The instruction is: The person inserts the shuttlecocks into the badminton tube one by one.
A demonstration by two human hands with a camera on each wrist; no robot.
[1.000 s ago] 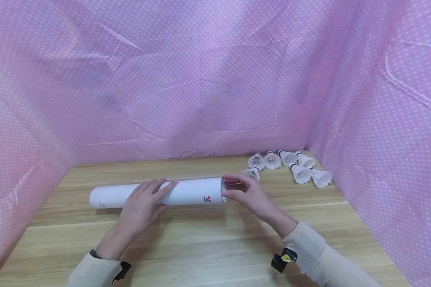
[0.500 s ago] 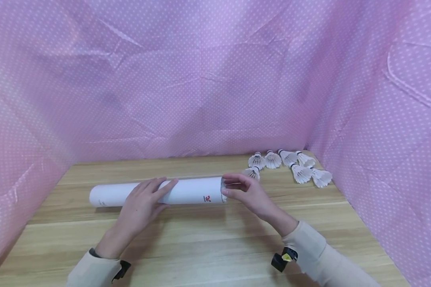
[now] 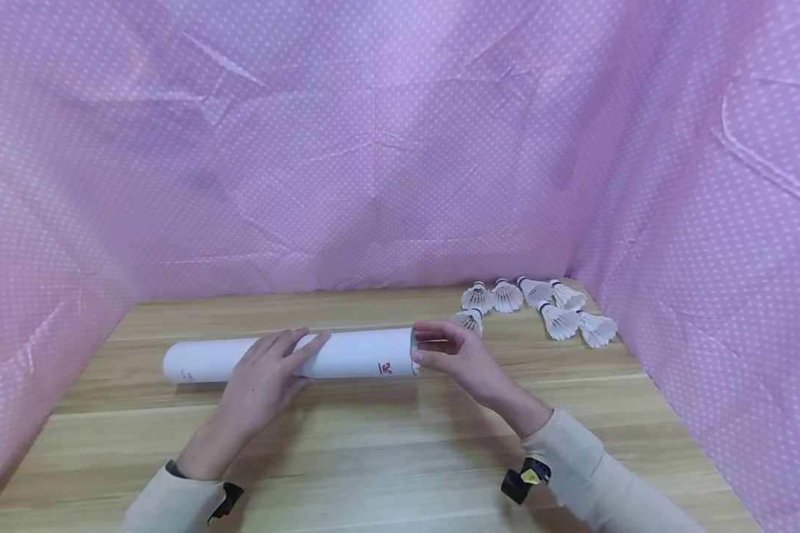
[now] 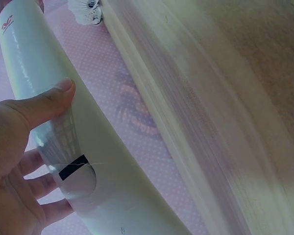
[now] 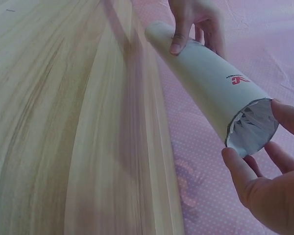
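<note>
Almost nothing shifts over the last second: lower left of centre, the left hand (image 3: 261, 379) grips the tube (image 3: 365, 354); the right hand (image 3: 465, 364) holds its open end; work seems paused.

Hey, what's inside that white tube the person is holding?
At the open end of the white tube, white feathers show, apparently of a shuttlecock. Anything deeper can't be seen: those feathers and the tube's wall cover it.
</note>
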